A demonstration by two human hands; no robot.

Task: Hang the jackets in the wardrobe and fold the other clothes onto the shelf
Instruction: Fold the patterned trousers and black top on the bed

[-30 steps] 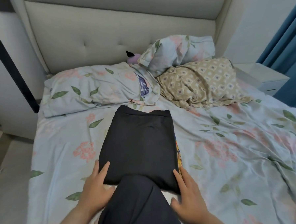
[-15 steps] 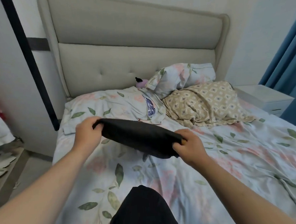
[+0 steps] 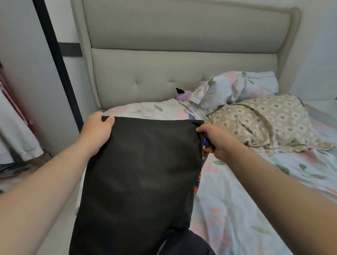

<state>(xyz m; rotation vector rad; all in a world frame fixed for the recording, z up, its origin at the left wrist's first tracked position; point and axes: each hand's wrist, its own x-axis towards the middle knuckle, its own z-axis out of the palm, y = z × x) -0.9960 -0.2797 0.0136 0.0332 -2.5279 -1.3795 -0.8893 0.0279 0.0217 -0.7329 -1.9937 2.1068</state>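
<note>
A bed in a floral sheet [image 3: 236, 211] fills the room ahead of me. Nearest, the folded black garment [image 3: 139, 177] hangs above the mattress, a colourful print peeking out at its right edge. My left hand [image 3: 97, 131] pinches its top left corner and my right hand [image 3: 213, 140] grips the top right, fingers curled into the cloth. Beyond lie a crumpled beige cloth [image 3: 265, 122], a pillow [image 3: 234, 87] and the padded headboard [image 3: 180, 68]. I judge the folding done and the carrying in hand; next I must turn left toward the hanging clothes [image 3: 5, 116] without letting the fold slump, though I see no shelf
</note>
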